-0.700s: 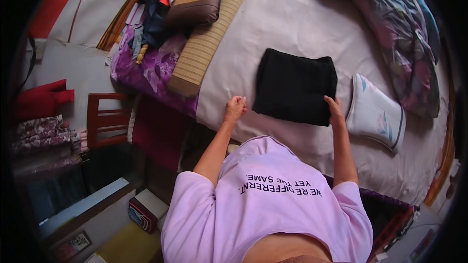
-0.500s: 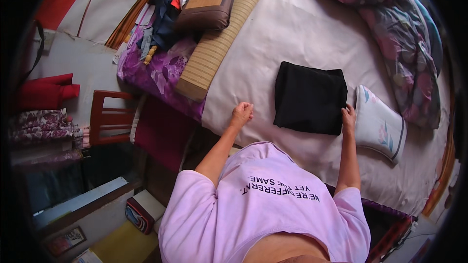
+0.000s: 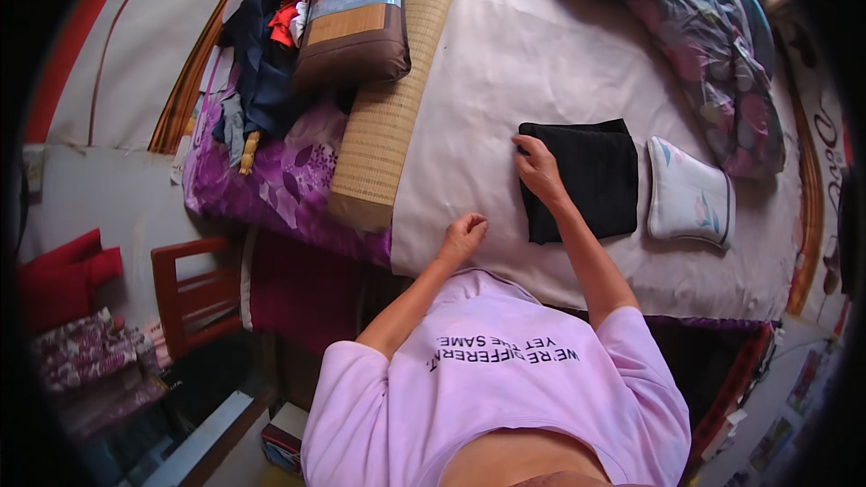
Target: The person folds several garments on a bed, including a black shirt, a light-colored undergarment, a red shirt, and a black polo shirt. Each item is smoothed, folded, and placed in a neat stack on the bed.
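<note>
A folded black garment [image 3: 591, 185], roughly square, lies flat on the pale bed sheet [image 3: 469, 117]. My right hand [image 3: 539, 169] reaches across it, with bent fingers and thumb closed at its upper left edge. The exact grip on the cloth is partly hidden by the hand itself. To the left of the garment and apart from it, my left hand [image 3: 465, 236] is loosely closed near the bed's front edge, and nothing shows in it. A small white pillow [image 3: 690, 192] with a flower pattern lies just right of the garment.
A rolled straw mat [image 3: 388, 135] runs along the bed's left side, beside a brown packaged bundle [image 3: 354, 27] and dark blue clothes [image 3: 263, 54]. A flowered quilt [image 3: 672, 13] is heaped at the far right. A red-brown wooden chair [image 3: 194, 284] stands left of the bed.
My right hand has moved from the garment's right edge across to its upper left edge. My left hand stays loosely closed beside the garment. The view has shifted and turned slightly.
</note>
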Demonstrator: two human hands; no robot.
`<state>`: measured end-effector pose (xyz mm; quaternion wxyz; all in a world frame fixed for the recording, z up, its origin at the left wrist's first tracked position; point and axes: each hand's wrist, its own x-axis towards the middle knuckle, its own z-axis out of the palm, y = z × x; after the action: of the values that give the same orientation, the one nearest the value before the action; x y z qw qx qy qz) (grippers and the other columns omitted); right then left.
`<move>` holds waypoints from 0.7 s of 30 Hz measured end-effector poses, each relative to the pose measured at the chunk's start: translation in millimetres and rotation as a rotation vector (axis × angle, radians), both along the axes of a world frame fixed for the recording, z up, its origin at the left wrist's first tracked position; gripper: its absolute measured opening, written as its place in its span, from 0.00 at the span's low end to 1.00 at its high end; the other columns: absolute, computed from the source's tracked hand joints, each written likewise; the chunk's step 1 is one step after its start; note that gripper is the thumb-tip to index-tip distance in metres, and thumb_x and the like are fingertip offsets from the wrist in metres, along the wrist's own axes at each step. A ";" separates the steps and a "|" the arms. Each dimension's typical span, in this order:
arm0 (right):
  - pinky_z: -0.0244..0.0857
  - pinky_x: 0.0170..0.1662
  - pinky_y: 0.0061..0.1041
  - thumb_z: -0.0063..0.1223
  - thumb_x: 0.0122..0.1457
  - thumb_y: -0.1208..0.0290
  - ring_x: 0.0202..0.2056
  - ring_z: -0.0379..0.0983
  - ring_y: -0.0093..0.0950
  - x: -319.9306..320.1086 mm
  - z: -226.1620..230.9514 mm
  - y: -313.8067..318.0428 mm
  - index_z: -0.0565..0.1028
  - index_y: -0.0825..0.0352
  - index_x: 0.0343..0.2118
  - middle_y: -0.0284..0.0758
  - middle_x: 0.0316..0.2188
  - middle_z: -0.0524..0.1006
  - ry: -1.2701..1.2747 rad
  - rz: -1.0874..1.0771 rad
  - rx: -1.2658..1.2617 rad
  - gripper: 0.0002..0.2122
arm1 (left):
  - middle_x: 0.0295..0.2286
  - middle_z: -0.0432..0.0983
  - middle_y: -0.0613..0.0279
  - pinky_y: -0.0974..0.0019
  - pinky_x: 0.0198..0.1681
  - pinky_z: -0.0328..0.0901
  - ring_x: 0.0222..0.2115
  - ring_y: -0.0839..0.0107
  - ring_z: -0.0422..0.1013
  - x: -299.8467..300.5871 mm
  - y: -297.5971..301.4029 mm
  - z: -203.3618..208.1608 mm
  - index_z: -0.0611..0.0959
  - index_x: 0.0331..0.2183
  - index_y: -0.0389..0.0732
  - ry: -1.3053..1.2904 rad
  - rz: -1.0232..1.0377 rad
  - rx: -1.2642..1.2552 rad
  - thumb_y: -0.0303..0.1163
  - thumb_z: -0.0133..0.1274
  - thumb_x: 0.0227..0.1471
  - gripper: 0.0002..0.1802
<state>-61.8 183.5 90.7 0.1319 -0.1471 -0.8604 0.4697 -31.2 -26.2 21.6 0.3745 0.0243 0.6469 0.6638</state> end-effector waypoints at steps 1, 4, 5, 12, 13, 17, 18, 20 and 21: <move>0.62 0.40 0.26 0.47 0.47 0.75 0.38 0.69 0.34 -16.2 2.2 -8.1 0.71 0.67 0.37 0.42 0.35 0.72 -0.040 -0.009 0.021 0.13 | 0.22 0.71 0.63 0.72 0.25 0.66 0.22 0.75 0.70 -8.9 -5.1 23.5 0.73 0.31 0.37 0.160 -0.026 -0.033 0.31 0.49 0.48 0.09; 0.63 0.38 0.25 0.46 0.47 0.73 0.34 0.70 0.32 -67.6 -3.6 -21.7 0.72 0.67 0.37 0.42 0.32 0.73 -0.063 -0.046 0.007 0.13 | 0.27 0.70 0.56 0.61 0.34 0.62 0.29 0.60 0.67 -71.6 -28.5 63.1 0.74 0.29 0.38 0.896 -0.038 -0.172 0.28 0.50 0.41 0.08; 0.63 0.38 0.25 0.46 0.47 0.72 0.33 0.71 0.32 -81.6 -11.3 -23.0 0.72 0.67 0.37 0.42 0.31 0.74 -0.061 -0.060 -0.011 0.13 | 0.29 0.70 0.54 0.58 0.36 0.61 0.32 0.56 0.66 -98.6 -34.8 69.1 0.75 0.28 0.39 1.034 -0.012 -0.181 0.27 0.50 0.40 0.07; 0.64 0.38 0.25 0.45 0.46 0.69 0.34 0.72 0.31 -166.7 -51.5 -28.5 0.72 0.66 0.38 0.41 0.31 0.75 -0.231 -0.219 -0.071 0.15 | 0.49 0.58 0.56 0.45 0.48 0.50 0.50 0.52 0.52 -237.9 -82.0 68.3 0.69 0.47 0.51 1.202 -0.273 -0.865 0.47 0.48 0.42 0.27; 0.64 0.39 0.26 0.45 0.46 0.68 0.35 0.72 0.32 -173.9 -49.1 -34.3 0.72 0.65 0.38 0.41 0.32 0.75 -0.261 -0.245 -0.058 0.15 | 0.49 0.57 0.55 0.43 0.48 0.49 0.49 0.49 0.53 -239.5 -84.8 64.3 0.66 0.48 0.54 1.180 -0.291 -0.870 0.50 0.46 0.42 0.29; 0.63 0.43 0.29 0.45 0.45 0.67 0.38 0.70 0.35 -204.8 -50.9 -28.6 0.72 0.64 0.39 0.43 0.35 0.74 -0.321 -0.248 0.000 0.16 | 0.48 0.59 0.55 0.45 0.49 0.50 0.49 0.48 0.53 -242.6 -80.2 59.7 0.68 0.47 0.52 1.161 -0.222 -0.810 0.48 0.46 0.43 0.27; 0.62 0.43 0.29 0.45 0.45 0.67 0.38 0.70 0.36 -212.4 -50.3 -25.5 0.72 0.64 0.40 0.43 0.35 0.74 -0.347 -0.239 0.037 0.16 | 0.48 0.59 0.54 0.45 0.49 0.51 0.49 0.48 0.53 -243.4 -80.7 59.7 0.68 0.47 0.52 1.159 -0.221 -0.800 0.48 0.46 0.43 0.27; 0.63 0.43 0.29 0.46 0.45 0.66 0.38 0.70 0.35 -229.9 -50.4 -19.0 0.71 0.64 0.40 0.43 0.35 0.74 -0.375 -0.223 0.105 0.17 | 0.47 0.59 0.54 0.46 0.49 0.51 0.49 0.47 0.53 -244.9 -80.7 58.7 0.69 0.46 0.51 1.159 -0.216 -0.784 0.47 0.47 0.43 0.26; 0.63 0.42 0.29 0.47 0.46 0.66 0.37 0.70 0.34 -237.5 -51.8 -15.7 0.71 0.64 0.41 0.42 0.34 0.74 -0.379 -0.217 0.136 0.17 | 0.47 0.59 0.54 0.46 0.49 0.51 0.49 0.46 0.53 -244.9 -80.1 61.1 0.69 0.46 0.51 1.147 -0.215 -0.773 0.45 0.47 0.43 0.25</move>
<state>-299.3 167.8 38.9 0.0273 -0.3153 -0.8786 0.3576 -276.2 -106.3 82.7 0.0193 0.2998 0.9262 0.2276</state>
